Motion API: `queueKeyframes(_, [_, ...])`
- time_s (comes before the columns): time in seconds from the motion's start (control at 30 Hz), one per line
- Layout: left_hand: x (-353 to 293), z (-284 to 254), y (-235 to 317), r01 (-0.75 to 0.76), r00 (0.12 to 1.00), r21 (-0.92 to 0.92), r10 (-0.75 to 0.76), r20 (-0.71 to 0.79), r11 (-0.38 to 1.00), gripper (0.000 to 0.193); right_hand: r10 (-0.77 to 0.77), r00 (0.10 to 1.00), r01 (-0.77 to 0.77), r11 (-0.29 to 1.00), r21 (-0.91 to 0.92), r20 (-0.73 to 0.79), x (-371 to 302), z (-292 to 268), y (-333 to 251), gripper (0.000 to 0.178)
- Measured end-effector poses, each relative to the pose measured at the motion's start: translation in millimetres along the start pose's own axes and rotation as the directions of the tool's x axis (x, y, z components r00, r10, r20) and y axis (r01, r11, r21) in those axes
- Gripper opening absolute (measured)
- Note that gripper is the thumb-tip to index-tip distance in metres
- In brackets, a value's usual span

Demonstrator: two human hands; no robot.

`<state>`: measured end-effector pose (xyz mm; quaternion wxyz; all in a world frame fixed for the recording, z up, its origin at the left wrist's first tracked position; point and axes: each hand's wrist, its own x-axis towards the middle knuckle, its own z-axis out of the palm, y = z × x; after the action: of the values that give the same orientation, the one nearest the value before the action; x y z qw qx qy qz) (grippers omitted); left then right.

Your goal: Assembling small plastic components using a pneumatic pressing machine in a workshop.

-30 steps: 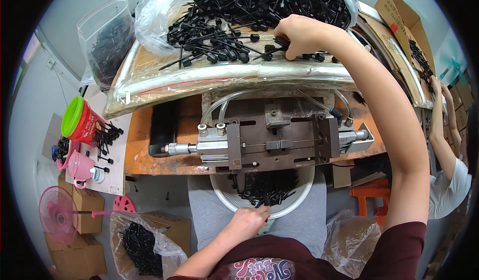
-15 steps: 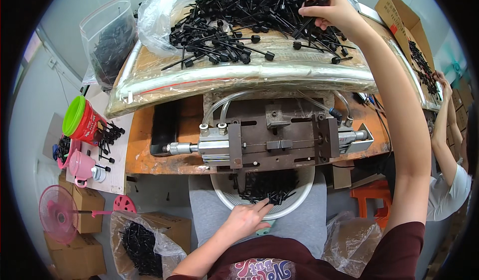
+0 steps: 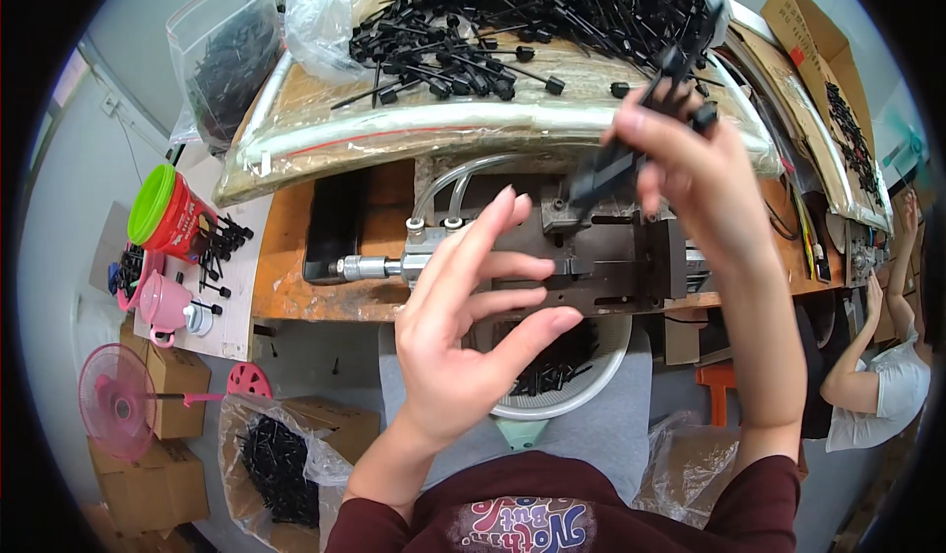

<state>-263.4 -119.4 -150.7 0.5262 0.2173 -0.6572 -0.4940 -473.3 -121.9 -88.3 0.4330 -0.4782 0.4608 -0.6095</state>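
My right hand (image 3: 695, 173) grips several black plastic rods with knobbed ends (image 3: 606, 171), blurred by motion, above the right part of the brown metal clamping fixture (image 3: 662, 262). My left hand (image 3: 448, 346) is raised in front of the fixture, fingers spread and holding nothing. It hides part of the fixture's left side. Below, a white basket (image 3: 619, 371) holding more black rods sits at my lap, partly covered by my left hand. Beyond the fixture, a big pile of the same rods (image 3: 552, 11) lies on a plastic-wrapped board (image 3: 394, 139).
At left stand a red bucket with a green rim (image 3: 177, 220), a pink cup (image 3: 166, 302) and a pink fan (image 3: 118, 402). A bag-lined box of rods (image 3: 281, 469) is on the floor. Another person's arm (image 3: 857, 341) shows at far right, beside an orange stool (image 3: 717, 385).
My right hand has come from the pile toward me with a bunch of black rods. My left hand has risen from the basket to the fixture and spread its fingers.
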Motion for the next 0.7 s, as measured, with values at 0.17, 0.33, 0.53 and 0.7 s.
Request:
queueKeyframes(0.17, [0.6, 1.2, -5.1, -0.092, 0.986, 0.136, 0.071, 0.153, 0.987, 0.043, 0.193, 0.979, -0.182, 0.973, 0.143, -0.065, -47.7, 11.4, 30.4, 0.017])
queueKeyframes(0.33, [-12.4, 6.9, -1.8, -0.216, 0.967, 0.299, 0.162, 0.194, 0.930, 0.037, 0.194, 0.976, -0.166, 0.955, 0.246, -0.096, -59.6, 5.8, 43.6, 0.019])
queueKeyframes(0.53, [-2.6, 14.2, -2.5, -0.272, 0.956, 0.335, 0.214, 0.200, 0.902, 0.037, 0.084, 0.976, -0.040, 0.976, 0.213, -0.199, -58.7, 3.1, 48.0, 0.018])
queueKeyframes(0.7, [77.2, 27.6, -11.9, -0.524, 0.846, 0.453, 0.503, 0.178, 0.721, 0.020, -0.312, 0.919, 0.320, 0.947, -0.008, -0.242, -5.6, -7.8, 25.1, 0.018])
